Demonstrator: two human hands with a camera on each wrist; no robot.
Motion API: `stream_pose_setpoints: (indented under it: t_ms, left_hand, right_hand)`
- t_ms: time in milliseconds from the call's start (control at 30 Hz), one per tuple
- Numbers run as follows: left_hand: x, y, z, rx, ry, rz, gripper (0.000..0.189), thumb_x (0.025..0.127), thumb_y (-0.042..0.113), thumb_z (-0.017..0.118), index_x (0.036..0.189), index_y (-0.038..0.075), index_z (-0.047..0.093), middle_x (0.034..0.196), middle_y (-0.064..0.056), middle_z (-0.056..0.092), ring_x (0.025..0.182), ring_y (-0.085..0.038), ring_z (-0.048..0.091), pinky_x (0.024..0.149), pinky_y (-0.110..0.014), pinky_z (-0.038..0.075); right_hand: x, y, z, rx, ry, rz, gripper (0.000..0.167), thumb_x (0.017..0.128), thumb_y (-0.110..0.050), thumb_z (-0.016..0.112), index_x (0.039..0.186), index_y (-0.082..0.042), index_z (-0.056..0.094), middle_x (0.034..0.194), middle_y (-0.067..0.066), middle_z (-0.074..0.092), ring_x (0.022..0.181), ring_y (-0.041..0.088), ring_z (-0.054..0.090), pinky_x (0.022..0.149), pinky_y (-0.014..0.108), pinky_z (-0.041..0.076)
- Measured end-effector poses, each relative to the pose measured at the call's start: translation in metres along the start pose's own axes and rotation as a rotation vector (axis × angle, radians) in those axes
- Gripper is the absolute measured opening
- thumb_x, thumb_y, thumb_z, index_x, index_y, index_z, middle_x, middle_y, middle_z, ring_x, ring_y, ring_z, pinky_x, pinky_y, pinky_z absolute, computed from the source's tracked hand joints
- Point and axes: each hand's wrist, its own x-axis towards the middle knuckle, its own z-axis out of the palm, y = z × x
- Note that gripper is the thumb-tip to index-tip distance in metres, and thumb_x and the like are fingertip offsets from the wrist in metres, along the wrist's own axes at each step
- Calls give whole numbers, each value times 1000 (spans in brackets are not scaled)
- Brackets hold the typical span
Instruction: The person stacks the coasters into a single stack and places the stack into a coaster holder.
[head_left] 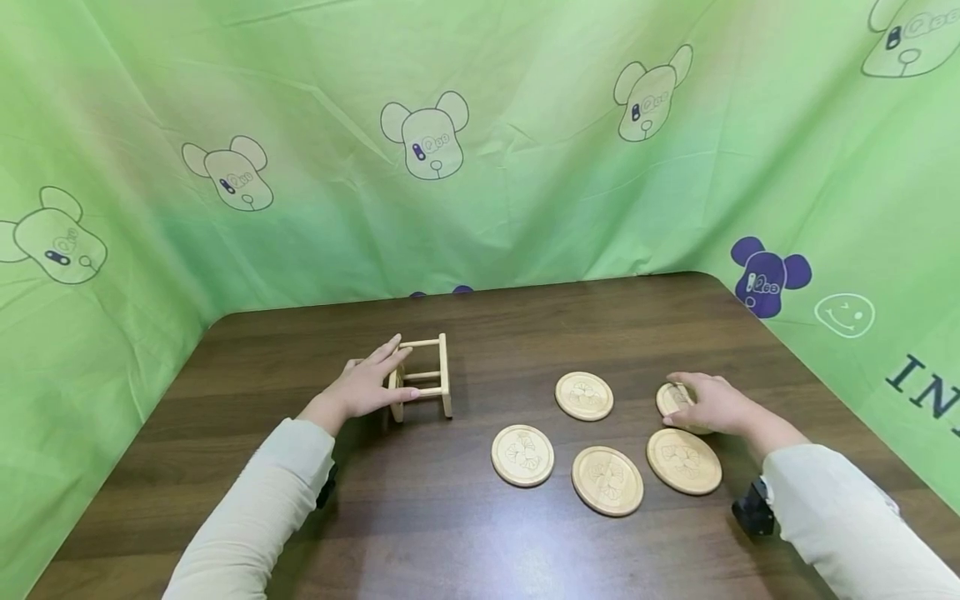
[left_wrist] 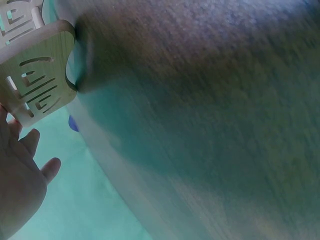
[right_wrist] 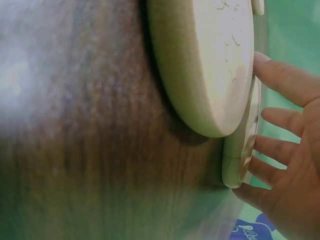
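At the left of the table in the head view, my left hand (head_left: 363, 387) grips the left end of a small wooden coaster rack (head_left: 446, 375), thumb on the near side and fingers on the far side. The left wrist view shows the rack's slotted end panel (left_wrist: 37, 75) with fingertips at its edge. Over on the right, my right hand (head_left: 716, 404) holds a round wooden coaster (head_left: 670, 400) by its rim, thumb near and fingers beyond. This coaster (right_wrist: 232, 162) lies low at the table surface, partly hidden by the hand.
Several other round coasters with engraved leaf patterns lie flat, among them one near the middle (head_left: 522, 456), one behind (head_left: 585, 396), one in front (head_left: 607, 481) and one beside the right hand (head_left: 684, 461). A green printed cloth (head_left: 525, 208) hangs around the brown table (head_left: 420, 517).
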Motion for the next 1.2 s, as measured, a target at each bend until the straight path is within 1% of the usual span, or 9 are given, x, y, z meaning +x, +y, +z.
stream_pose_setpoints:
  t_ms: [200,300,500,767,967,1200]
  left_hand:
    - [1,-1,1,-5,-21,-22,80,76,62,46,139,18,22,144,-4,7,125,-24,24,92,-49,15]
    - [2,-2,1,-4,-27,-24,80,77,61,46,139,17,22,144,-5,7,124,-25,25,92,-49,15]
    - [3,-2,0,-5,-31,-31,78,77,62,44,139,19,21,144,-3,6,125,-23,24,92,-48,15]
    - [3,-5,1,6,-27,-27,80,76,64,42,139,19,21,144,-2,6,124,-22,25,91,-48,16]
    - [3,-3,-1,0,-29,-27,79,77,62,44,139,19,20,144,-2,5,124,-24,25,92,-48,16]
    - [1,-1,-1,-9,-31,-31,79,77,63,43,139,19,20,144,-2,5,124,-25,26,92,-48,15]
  right_hand:
    - [1,1,3,-17,-12,11,73,64,-31,73,112,16,44,108,34,47,99,51,40,79,55,31]
    - [1,0,3,-30,-12,12,73,64,-31,73,112,15,45,108,35,47,98,51,41,78,55,31]
    - [2,0,0,-30,-12,12,73,63,-32,73,112,15,45,106,34,48,97,48,44,78,53,34]
    - [3,1,0,-25,0,-3,71,63,-32,74,111,14,47,104,31,51,96,45,46,77,51,35]
    - [3,0,0,-17,18,-23,69,62,-29,75,109,14,49,104,31,51,97,44,46,78,51,34]
    - [5,-5,0,-18,37,-48,66,64,-26,73,110,14,49,104,31,51,96,42,47,79,50,35]
